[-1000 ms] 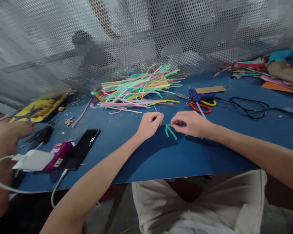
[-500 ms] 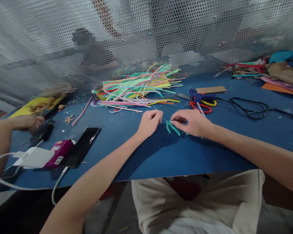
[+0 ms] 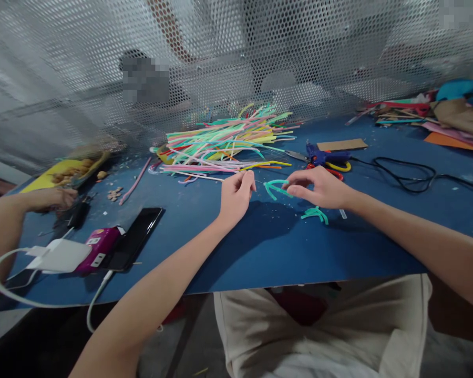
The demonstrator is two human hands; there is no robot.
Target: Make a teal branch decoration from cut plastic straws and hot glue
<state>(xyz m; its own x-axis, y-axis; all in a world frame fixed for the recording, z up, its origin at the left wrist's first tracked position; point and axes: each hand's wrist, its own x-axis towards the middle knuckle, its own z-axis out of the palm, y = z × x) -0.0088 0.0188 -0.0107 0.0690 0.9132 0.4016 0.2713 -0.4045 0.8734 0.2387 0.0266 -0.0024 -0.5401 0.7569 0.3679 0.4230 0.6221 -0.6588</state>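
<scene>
My left hand point(image 3: 237, 197) is closed in a pinch on a thin wire, which runs right to a bent teal pipe cleaner point(image 3: 274, 188). The pipe cleaner splits into short arms and is held just above the table. My right hand point(image 3: 324, 188) has thumb and fingertips closed on the right ends of those arms. On the table below that hand lies a second cluster of short teal pipe cleaners point(image 3: 316, 213), beside a clear glue stick end point(image 3: 342, 213). Behind both hands sits a large heap of coloured pipe cleaners point(image 3: 224, 139).
Back right are a blue glue gun point(image 3: 327, 156), scissors with a yellow and red handle point(image 3: 341, 167), a cardboard strip point(image 3: 342, 144) and a black cable point(image 3: 402, 176). Left are a phone point(image 3: 137, 239), a white charger point(image 3: 65, 255) and another person's hand point(image 3: 57, 199). Perforated mesh point(image 3: 220, 58) stands behind.
Both hands have risen slightly, and the right one has shifted right with the teal pipe cleaner's arms in its fingertips. The second teal cluster on the table has come into full view.
</scene>
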